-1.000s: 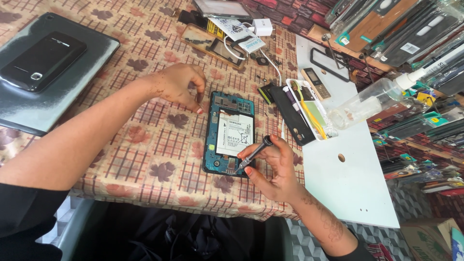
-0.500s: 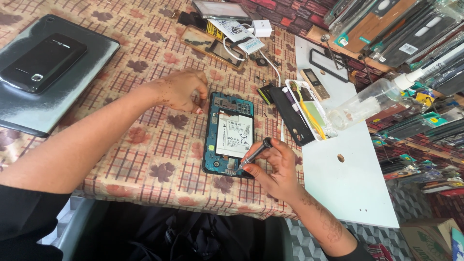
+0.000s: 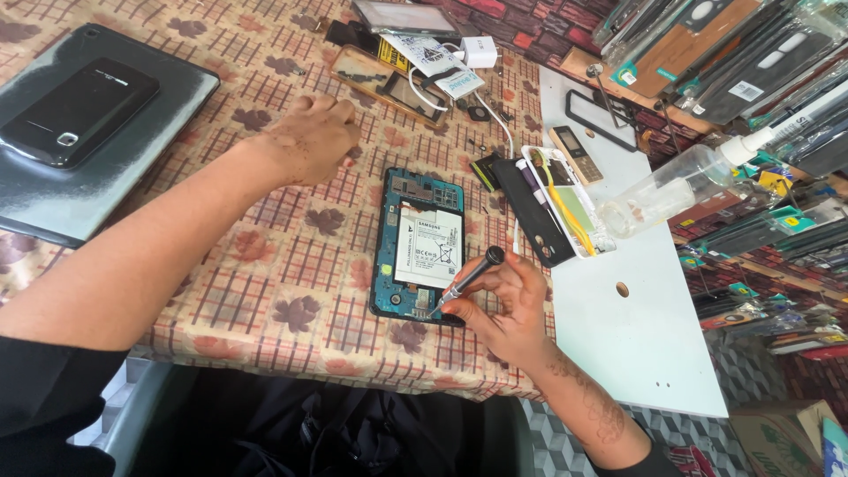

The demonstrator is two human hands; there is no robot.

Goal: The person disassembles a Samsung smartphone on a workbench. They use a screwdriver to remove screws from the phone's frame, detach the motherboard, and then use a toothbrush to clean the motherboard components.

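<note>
An opened smartphone with a blue inner frame and a white rectangular battery (image 3: 417, 244) lies face down, back cover off, near the front edge of the table on a brown checked tablecloth with a leaf print (image 3: 265, 291). My right hand (image 3: 508, 309) pinches a slim black precision screwdriver (image 3: 468, 278) between thumb and fingers, the tip set down at the phone's lower edge, among its small circuit parts. My left hand (image 3: 311, 137) is curled in a loose fist and rests on the cloth just up and left of the phone, not touching it; whether it holds anything I cannot tell. The phone looks light, thin and stiff, but with its boards bare it seems fragile, so I judge it best steadied by the plastic side edges, never by the battery or circuitry. Just to its right lie a black phone back cover (image 3: 530, 212) and a white phone shell with yellow ribbon cables (image 3: 565, 199), then a clear plastic dropper bottle (image 3: 680, 185) on a white board (image 3: 636, 336). Far left, a black phone (image 3: 79, 110) sits on a dark grey tablet (image 3: 53, 203).
</note>
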